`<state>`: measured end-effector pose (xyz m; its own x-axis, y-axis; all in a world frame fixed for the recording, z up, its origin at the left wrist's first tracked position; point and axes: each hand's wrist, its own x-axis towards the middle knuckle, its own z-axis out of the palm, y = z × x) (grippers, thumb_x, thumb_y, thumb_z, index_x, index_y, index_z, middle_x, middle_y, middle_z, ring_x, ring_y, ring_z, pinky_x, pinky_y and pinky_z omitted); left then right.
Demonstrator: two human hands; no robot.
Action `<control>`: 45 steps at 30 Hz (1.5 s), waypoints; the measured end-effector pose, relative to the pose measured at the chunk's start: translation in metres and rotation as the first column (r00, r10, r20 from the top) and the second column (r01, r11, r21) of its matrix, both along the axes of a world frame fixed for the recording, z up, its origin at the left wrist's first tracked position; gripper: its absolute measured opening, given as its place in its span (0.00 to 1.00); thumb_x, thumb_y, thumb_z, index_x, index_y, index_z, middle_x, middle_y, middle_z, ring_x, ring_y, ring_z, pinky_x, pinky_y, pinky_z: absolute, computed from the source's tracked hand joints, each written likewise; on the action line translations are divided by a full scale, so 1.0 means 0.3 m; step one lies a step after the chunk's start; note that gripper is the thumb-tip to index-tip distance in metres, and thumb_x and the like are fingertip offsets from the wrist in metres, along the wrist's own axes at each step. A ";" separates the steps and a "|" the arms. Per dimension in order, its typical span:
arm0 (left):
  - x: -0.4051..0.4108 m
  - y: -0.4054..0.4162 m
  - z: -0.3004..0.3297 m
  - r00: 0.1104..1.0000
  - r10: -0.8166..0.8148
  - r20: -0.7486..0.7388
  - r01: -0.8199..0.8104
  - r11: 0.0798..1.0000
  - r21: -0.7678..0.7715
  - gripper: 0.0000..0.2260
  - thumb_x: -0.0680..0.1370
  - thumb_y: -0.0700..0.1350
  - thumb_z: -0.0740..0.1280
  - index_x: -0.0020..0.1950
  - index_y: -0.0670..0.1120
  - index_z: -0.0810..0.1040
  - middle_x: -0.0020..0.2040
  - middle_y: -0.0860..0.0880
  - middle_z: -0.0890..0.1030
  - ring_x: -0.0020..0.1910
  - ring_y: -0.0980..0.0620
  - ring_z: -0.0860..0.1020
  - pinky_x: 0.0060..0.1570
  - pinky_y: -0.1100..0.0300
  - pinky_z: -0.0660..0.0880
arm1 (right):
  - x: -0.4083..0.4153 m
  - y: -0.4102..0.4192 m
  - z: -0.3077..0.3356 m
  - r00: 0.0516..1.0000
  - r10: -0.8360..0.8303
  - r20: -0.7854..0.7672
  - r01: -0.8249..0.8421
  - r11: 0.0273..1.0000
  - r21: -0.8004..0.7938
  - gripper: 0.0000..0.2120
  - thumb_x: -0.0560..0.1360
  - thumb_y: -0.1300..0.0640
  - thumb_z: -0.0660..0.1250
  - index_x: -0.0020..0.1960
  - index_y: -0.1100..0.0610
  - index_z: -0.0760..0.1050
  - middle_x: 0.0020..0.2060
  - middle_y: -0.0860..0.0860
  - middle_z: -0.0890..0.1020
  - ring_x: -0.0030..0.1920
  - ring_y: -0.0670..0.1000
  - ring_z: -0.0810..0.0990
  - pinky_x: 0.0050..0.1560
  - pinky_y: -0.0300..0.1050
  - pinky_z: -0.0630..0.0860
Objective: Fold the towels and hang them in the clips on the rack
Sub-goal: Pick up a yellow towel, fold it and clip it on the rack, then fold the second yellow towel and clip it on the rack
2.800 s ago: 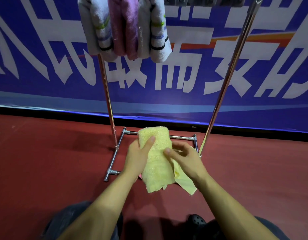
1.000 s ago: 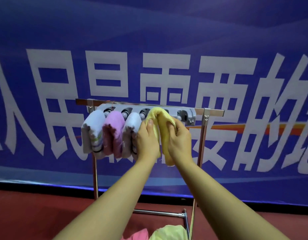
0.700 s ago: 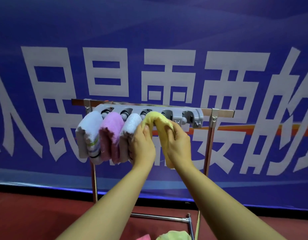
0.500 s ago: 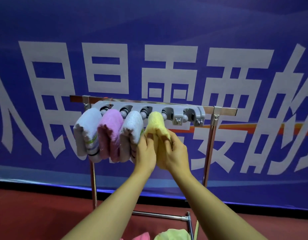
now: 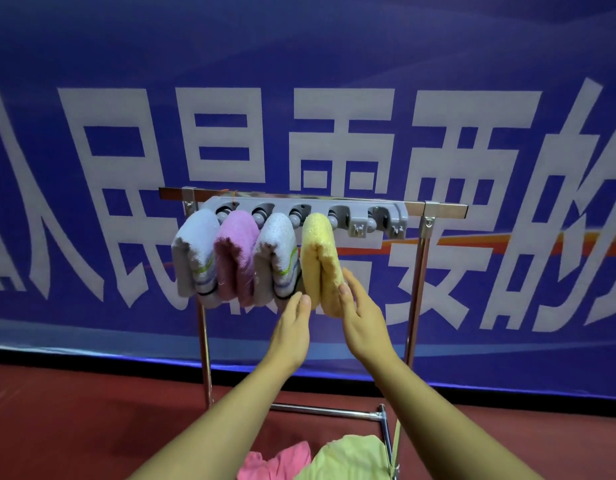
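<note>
Four folded towels hang side by side from the grey clip bar on the metal rack, each with its long axis straight down and its fold at the top. Leftmost under the bar is a pale blue towel, then a pink towel, a white striped towel and a yellow towel. The bar's right end shows bare clips. The left hand is released, fingers straight at the yellow towel's lower left. The right hand is also released, its fingertips touching that towel's lower right edge. Below the bar, loose pink and green cloths lie on the red floor.
</note>
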<state>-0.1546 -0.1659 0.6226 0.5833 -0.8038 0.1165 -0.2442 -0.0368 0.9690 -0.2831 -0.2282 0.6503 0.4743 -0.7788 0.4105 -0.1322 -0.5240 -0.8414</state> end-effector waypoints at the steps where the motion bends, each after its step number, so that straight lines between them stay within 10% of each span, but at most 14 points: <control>1: -0.015 0.029 -0.027 0.995 0.038 0.087 -0.041 0.999 0.030 0.27 0.84 0.61 0.53 0.81 0.53 0.62 0.79 0.54 0.66 0.78 0.52 0.64 0.73 0.60 0.58 | -0.017 0.006 -0.024 0.997 -0.026 -0.070 0.023 0.999 -0.035 0.24 0.85 0.39 0.51 0.80 0.41 0.60 0.77 0.39 0.67 0.75 0.40 0.66 0.72 0.42 0.67; 10: -0.070 0.170 -0.505 0.813 -0.204 0.545 -0.023 0.925 0.380 0.26 0.85 0.58 0.53 0.82 0.51 0.58 0.83 0.51 0.56 0.81 0.50 0.56 0.79 0.55 0.53 | -0.178 0.052 -0.538 0.765 -0.124 -0.632 0.033 0.988 -0.154 0.29 0.86 0.41 0.53 0.83 0.49 0.55 0.83 0.50 0.56 0.82 0.51 0.58 0.77 0.48 0.61; 15: -0.052 0.175 -0.818 0.769 -0.388 0.508 0.005 0.798 0.602 0.26 0.86 0.58 0.51 0.83 0.52 0.55 0.84 0.51 0.53 0.81 0.49 0.56 0.78 0.53 0.54 | -0.265 0.041 -0.940 0.580 -0.031 -0.814 -0.009 0.999 -0.044 0.37 0.80 0.32 0.40 0.84 0.50 0.53 0.83 0.52 0.55 0.82 0.54 0.58 0.78 0.50 0.61; 29: 0.112 0.010 -1.840 0.905 -0.410 0.117 0.156 0.572 0.805 0.22 0.83 0.53 0.62 0.73 0.41 0.74 0.71 0.42 0.76 0.71 0.43 0.73 0.72 0.53 0.66 | -0.225 -0.079 -1.894 0.305 0.322 -0.896 0.007 0.940 0.340 0.29 0.85 0.40 0.50 0.84 0.46 0.50 0.84 0.55 0.45 0.83 0.56 0.50 0.79 0.51 0.56; 34: 0.105 -0.061 -2.002 0.957 -0.235 -0.167 0.279 0.603 0.747 0.11 0.82 0.44 0.68 0.64 0.50 0.79 0.49 0.49 0.79 0.47 0.52 0.76 0.45 0.69 0.72 | -0.130 -0.172 -2.111 0.311 0.323 -0.894 -0.015 0.942 0.335 0.27 0.84 0.38 0.52 0.81 0.45 0.58 0.83 0.58 0.42 0.83 0.58 0.50 0.78 0.55 0.60; 40: 0.073 -0.125 -2.130 0.940 -0.058 -0.336 0.296 0.627 0.721 0.18 0.80 0.47 0.70 0.70 0.47 0.77 0.65 0.51 0.75 0.62 0.56 0.72 0.64 0.59 0.70 | -0.055 -0.251 -2.318 0.279 0.349 -0.895 0.045 0.926 0.375 0.38 0.75 0.32 0.38 0.75 0.47 0.68 0.82 0.59 0.56 0.82 0.61 0.50 0.79 0.58 0.57; 45: 0.034 -0.153 -2.108 0.940 0.135 -0.312 0.107 0.754 0.648 0.06 0.81 0.44 0.69 0.45 0.52 0.82 0.45 0.53 0.81 0.44 0.56 0.77 0.38 0.70 0.73 | -0.086 -0.232 -2.232 0.634 0.120 -0.764 0.240 0.909 0.342 0.19 0.81 0.43 0.64 0.61 0.57 0.80 0.61 0.52 0.80 0.60 0.55 0.80 0.59 0.47 0.73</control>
<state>-0.1443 -0.2119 -0.0098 0.5001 -0.6025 -0.6221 0.0792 -0.6835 0.7256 -0.3090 -0.2979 -0.0193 0.4158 -0.8150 -0.4035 -0.8280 -0.1557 -0.5387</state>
